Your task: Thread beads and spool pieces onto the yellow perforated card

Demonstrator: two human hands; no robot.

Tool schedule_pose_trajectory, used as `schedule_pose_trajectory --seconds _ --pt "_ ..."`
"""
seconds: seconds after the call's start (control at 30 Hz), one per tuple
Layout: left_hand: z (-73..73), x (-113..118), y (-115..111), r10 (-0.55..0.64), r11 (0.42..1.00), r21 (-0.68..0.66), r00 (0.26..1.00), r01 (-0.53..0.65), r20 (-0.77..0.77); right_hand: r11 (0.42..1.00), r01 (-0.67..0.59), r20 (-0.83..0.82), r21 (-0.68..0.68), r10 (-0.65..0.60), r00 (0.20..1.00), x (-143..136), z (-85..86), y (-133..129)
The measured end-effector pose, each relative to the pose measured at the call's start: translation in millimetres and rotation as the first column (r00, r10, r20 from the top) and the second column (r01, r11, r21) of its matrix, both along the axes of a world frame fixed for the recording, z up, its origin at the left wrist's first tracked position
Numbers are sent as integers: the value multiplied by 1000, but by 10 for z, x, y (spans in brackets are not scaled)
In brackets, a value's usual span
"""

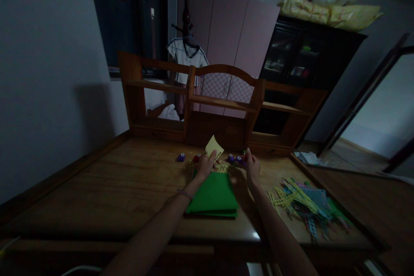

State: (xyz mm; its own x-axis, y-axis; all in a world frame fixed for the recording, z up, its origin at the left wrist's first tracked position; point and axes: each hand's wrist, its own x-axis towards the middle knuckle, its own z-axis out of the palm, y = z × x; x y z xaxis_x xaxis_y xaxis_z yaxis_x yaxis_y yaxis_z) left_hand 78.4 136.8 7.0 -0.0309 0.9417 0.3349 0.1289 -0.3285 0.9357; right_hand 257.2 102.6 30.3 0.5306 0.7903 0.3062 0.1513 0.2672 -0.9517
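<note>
My left hand (206, 164) pinches a pale yellow sheet of paper (213, 145) and holds it upright above the table. Small holes run along the paper's lower edge. To its right, my right hand (252, 167) is closed with the thumb up; what sits in its fingers, if anything, is too dark to make out. Just left of that hand is a small purple paper punch (238, 159), with another purple punch (230, 158) beside it. A red punch (197, 158) stands partly behind my left hand. Below the hands lies a stack of green paper (215, 194).
Yellow punched-out bits (221, 167) are scattered behind the green stack. A further purple punch (181, 157) stands to the left. Many cut paper strips (300, 198) are heaped at the right. A wooden shelf unit (220, 102) borders the table's back.
</note>
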Motion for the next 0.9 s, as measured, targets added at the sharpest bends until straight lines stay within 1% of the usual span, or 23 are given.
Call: schedule_pose_trajectory --seconds 0.13,0.27,0.33,0.47,0.57,0.73,0.9 --pt "-11 -2 7 -8 1000 13 1000 8 2 996 57 216 -70 -41 976 -19 -93 10" --pt "-30 -4 25 13 1000 -8 1000 -13 -22 994 87 338 -73 -57 940 -59 -126 -3" --pt "-37 -1 34 7 1000 -3 1000 -7 -16 995 70 337 -65 -44 940 -79 -103 -24" --pt "-54 10 50 8 1000 2 1000 -8 -1 995 -29 240 -91 50 970 -109 -42 -68" --pt "-70 13 58 11 1000 -6 1000 -11 0 991 -58 208 -117 82 975 -118 -25 -80" --pt "-69 14 56 26 1000 -2 999 -26 -29 993 -30 206 -112 53 977 -115 -32 -65" --pt "-25 13 22 12 1000 -9 999 -12 -33 999 -8 199 -46 17 980 -102 -33 -36"
